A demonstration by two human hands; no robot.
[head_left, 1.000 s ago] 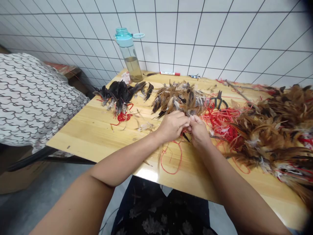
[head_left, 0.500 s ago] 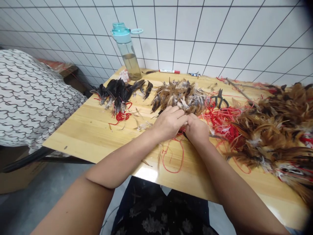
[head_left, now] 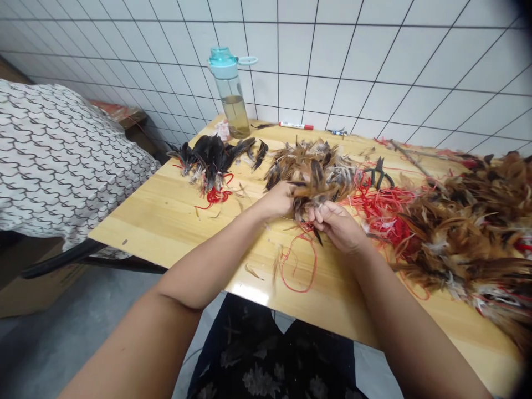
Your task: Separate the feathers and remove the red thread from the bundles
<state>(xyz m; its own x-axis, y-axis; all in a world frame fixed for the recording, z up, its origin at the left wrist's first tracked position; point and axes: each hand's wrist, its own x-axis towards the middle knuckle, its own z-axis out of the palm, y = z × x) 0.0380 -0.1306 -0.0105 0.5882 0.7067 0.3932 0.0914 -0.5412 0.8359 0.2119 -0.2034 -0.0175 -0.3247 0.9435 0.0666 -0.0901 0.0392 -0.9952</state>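
Note:
My left hand (head_left: 277, 200) and my right hand (head_left: 338, 226) meet over the wooden table (head_left: 174, 216). Both are closed on a small bunch of brown feathers (head_left: 311, 191) lifted a little above the table. The left grips its upper side, the right pinches the quill ends near a red string (head_left: 300, 260) that trails in a loop toward me. Just behind the hands lies a pile of brown feathers (head_left: 318, 163).
A heap of black feathers (head_left: 211, 158) with red string lies at the left. A long mass of brown feathers (head_left: 469, 227) and red string (head_left: 380, 205) fills the right. Pliers (head_left: 379, 173), a water bottle (head_left: 230, 94) and a marker (head_left: 296, 126) stand by the tiled wall. A patterned cushion (head_left: 62, 160) is left.
The hands have lifted a small bunch of brown feathers off the pile; the left hand moved up and back, the right hand turned palm up. The camera shifted slightly.

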